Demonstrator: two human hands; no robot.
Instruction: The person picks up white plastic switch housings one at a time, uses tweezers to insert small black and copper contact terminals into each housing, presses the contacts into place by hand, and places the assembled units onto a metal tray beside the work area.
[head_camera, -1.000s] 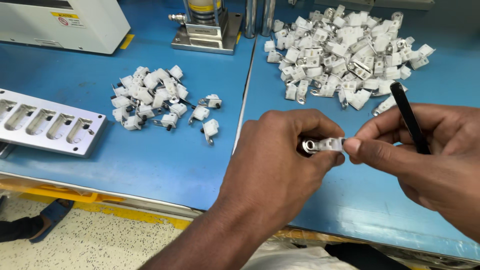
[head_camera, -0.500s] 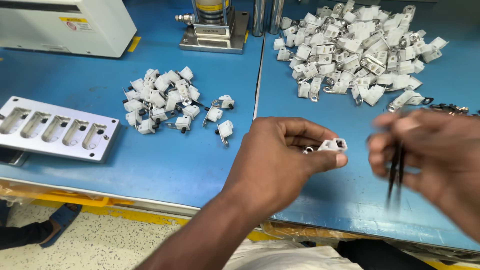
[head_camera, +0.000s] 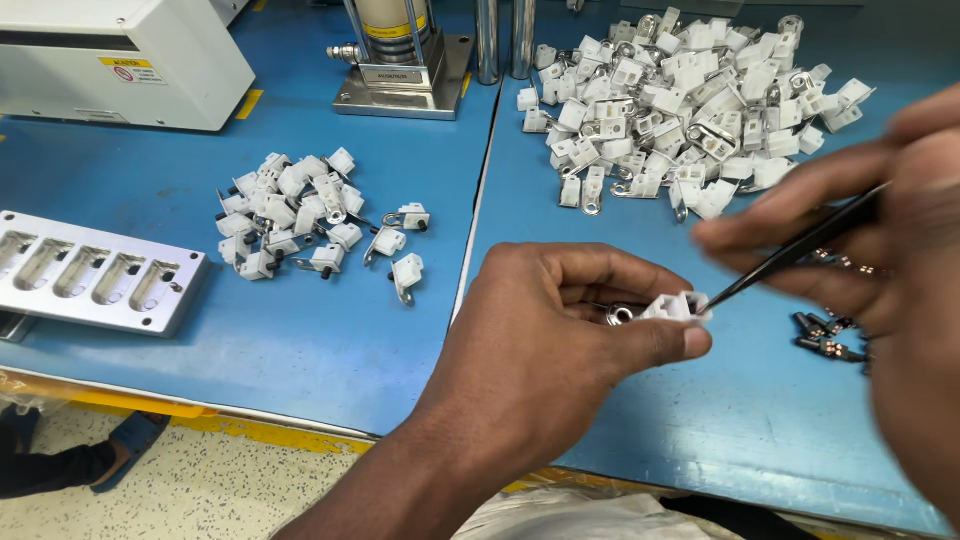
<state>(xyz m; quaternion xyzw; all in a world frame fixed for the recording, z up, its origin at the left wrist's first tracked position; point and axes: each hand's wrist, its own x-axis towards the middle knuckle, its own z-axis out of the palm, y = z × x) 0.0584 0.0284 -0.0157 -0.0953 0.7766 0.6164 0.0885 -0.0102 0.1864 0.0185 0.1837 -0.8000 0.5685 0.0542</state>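
My left hand (head_camera: 560, 330) pinches a small white plastic clip with a metal ring (head_camera: 668, 308) between thumb and fingers, low over the blue table (head_camera: 400, 330). My right hand (head_camera: 880, 260), blurred at the right edge, grips black tweezers (head_camera: 800, 250) whose tip touches the clip. Several tiny dark pins (head_camera: 825, 335) lie on the table under the right hand.
A big heap of white clips (head_camera: 690, 110) lies at the back right, a smaller heap (head_camera: 300, 215) at the left centre. A metal fixture plate with slots (head_camera: 95, 275) sits at the left edge. A press base (head_camera: 400, 70) and a white machine (head_camera: 120, 60) stand behind.
My right hand has moved from touching the clip, out to the right, and come back with the tweezers' tip at the clip. My left hand kept holding the clip.
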